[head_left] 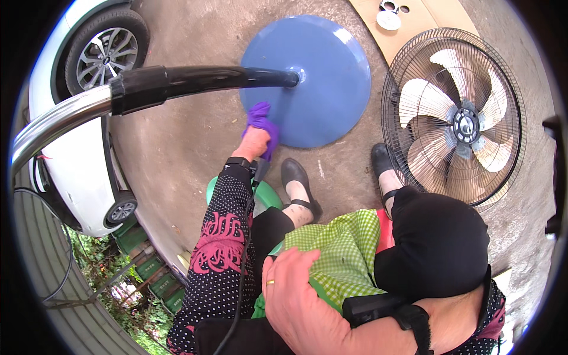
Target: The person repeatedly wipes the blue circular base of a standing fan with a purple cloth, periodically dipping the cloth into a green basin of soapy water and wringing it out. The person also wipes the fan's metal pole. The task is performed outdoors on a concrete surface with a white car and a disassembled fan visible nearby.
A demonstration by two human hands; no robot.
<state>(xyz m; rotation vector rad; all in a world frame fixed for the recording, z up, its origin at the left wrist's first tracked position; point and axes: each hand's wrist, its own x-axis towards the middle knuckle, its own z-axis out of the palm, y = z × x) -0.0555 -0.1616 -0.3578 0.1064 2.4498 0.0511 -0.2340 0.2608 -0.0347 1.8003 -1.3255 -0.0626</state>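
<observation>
My left hand (254, 142) is closed on a purple cloth (260, 112), which touches the near left edge of a round blue base (319, 115). The fingers are mostly wrapped in the cloth. From the middle of the base a black pole (207, 80) rises toward me, with a bent chrome tube (59, 121) at its upper end. My right hand (302, 296) lies over my lap on a green checked apron (343, 248). It is open, holding nothing, and a ring shows on one finger.
A fan head (465, 125) in a black wire cage lies on the ground at right. Beyond it, small round parts (388, 21) sit on cardboard (435, 18). Under my left forearm is a green basin (271, 194). A white car (77, 171) stands at left.
</observation>
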